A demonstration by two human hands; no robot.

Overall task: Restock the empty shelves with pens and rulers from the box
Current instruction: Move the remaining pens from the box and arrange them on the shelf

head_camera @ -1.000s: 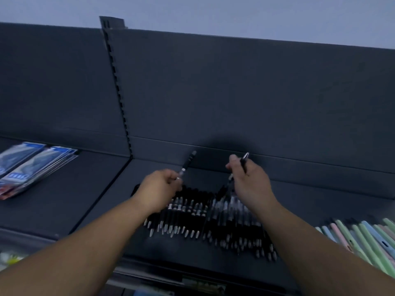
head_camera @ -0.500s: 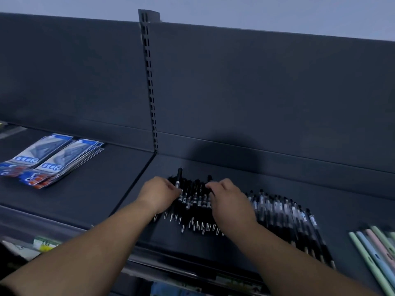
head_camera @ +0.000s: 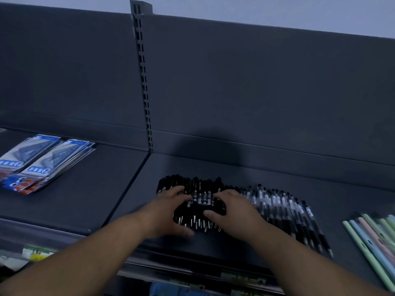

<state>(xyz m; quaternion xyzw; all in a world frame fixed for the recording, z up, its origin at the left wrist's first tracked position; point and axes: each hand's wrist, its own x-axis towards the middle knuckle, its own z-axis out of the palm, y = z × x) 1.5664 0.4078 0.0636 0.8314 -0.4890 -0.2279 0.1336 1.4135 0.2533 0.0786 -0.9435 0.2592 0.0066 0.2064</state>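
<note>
On the dark shelf (head_camera: 277,178), just right of the seam between two bays, lies a heap of black pens (head_camera: 203,198), tips towards the front edge. The heap fans out to the right into a slanting row of the same pens with clear barrels.

The left hand (head_camera: 168,212) grips the left end of the heap. Its fingers are bent over the top of the pens and its thumb lies along the shelf in front of the tips. The right hand (head_camera: 237,212) holds the heap from the other side, fingers curved over the barrels and thumb pressed onto them (the fingertips are blurred, so how tightly is hard to say).

Further right, well apart from the row, lie pastel pens (head_camera: 372,240) in green, blue and pink. In the left bay rest two overlapping stacks of blue packets (head_camera: 42,161). A slotted upright (head_camera: 142,82) rises behind the seam, between the dark back panels (head_camera: 267,86).
</note>
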